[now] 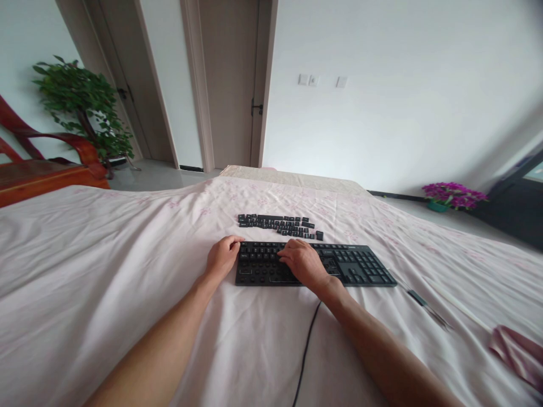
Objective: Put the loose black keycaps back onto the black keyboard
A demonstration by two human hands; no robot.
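A black keyboard [356, 265] lies on a table under a pale pink cloth [106, 265]. Many of its left-hand keys are off, showing bare sockets. Several loose black keycaps [280, 223] lie in rows just behind it. My left hand [223, 255] grips the keyboard's left end with curled fingers. My right hand [302, 261] rests on the middle of the keyboard, fingers bent down onto the key area; whether it pinches a keycap is hidden. The keyboard's black cable [306, 345] runs toward me between my forearms.
A thin dark tool [426, 305] and a folded pinkish item [517, 350] lie on the cloth at right. A red wooden chair [46, 164] and a green plant [80, 107] stand at far left. Doors and purple flowers [452, 195] lie beyond.
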